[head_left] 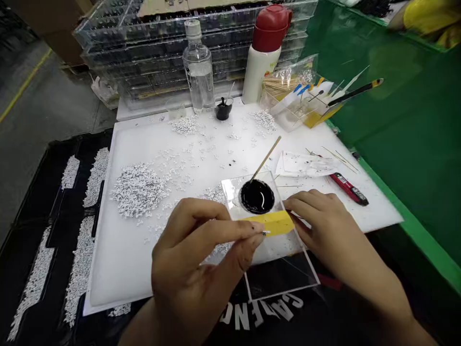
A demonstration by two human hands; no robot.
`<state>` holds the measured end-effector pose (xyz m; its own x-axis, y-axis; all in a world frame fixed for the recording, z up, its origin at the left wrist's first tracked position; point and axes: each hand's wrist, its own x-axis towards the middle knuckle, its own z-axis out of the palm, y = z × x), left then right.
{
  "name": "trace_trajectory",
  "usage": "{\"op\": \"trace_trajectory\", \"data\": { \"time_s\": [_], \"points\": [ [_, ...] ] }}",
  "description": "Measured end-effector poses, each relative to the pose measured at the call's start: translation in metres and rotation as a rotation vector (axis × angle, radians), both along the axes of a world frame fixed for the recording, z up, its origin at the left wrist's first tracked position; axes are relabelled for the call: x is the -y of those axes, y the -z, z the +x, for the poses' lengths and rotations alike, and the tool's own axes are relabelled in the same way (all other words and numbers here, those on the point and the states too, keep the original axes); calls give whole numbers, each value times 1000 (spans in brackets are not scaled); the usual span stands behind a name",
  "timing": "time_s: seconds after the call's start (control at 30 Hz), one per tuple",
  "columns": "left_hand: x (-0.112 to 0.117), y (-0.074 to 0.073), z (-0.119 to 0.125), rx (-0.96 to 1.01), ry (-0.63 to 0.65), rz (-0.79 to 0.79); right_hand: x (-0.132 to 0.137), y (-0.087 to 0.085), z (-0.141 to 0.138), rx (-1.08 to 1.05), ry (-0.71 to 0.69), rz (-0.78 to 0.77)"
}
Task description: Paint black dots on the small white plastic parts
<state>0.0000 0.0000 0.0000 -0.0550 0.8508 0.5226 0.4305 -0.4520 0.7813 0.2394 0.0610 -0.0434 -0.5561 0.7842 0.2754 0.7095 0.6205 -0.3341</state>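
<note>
My left hand (207, 259) is closed in a pinch, with a tiny white piece (266, 233) with dark marks between thumb and forefinger. That piece is over a yellow strip (277, 223) on a clear plastic plate (306, 276). A round pool of glossy black liquid (258, 196) sits on the plate just behind the strip, with a thin wooden stick (265, 158) leaning up from it. My right hand (326, 228) is at the plate's right edge, fingers curled and closed. Whatever its fingertips hold is hidden.
Heaps of small white pieces (139, 191) lie on the white board (108, 259). Behind stand a clear bottle (199, 72), a red-capped flask (261, 72) and a small black cup (224, 110). A red cutter (348, 189) lies right. Black trays (39, 202) are left; a green wall (389, 125) right.
</note>
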Motion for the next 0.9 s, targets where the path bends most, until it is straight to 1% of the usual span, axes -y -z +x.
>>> {"op": "trace_trajectory", "data": {
  "time_s": [0.07, 0.13, 0.17, 0.2, 0.23, 0.27, 0.3, 0.37, 0.43, 0.57, 0.67, 0.77, 0.9],
  "points": [
    [-1, -3, 0, -37, -6, 9, 5, -10, 0, -20, 68, 32],
    [-1, -5, 0, -74, -12, 19, 12, -24, -2, -105, 98, 41],
    [-1, -6, 0, -99, -16, 27, 16, -33, -4, -185, 132, 69],
    [-1, -7, 1, -120, -20, 33, 20, -41, -7, -342, 172, 64],
    [-1, -7, 1, -132, -25, 38, 23, -49, -10, -464, 140, 30],
    [-1, -8, 1, -138, -32, 43, 26, -56, -14, -529, 39, -5],
    [-1, -8, 2, -140, -38, 50, 28, -61, -18, -549, 11, -75],
    [0, -9, 3, -128, -38, 56, 28, -68, -25, -571, -76, -138],
    [0, -10, 4, -104, -17, 57, 25, -70, -30, -569, -114, -133],
    [2, -11, 6, -75, 19, 58, 20, -74, -32, -515, -145, -33],
    [3, -12, 8, -55, 26, 61, 22, -75, -32, -506, -172, -26],
    [5, -13, 9, -55, 34, 76, 25, -73, -32, -560, -159, -44],
    [8, -14, 9, -54, 56, 79, 26, -66, -31, -610, -169, -30]
  ]
}}
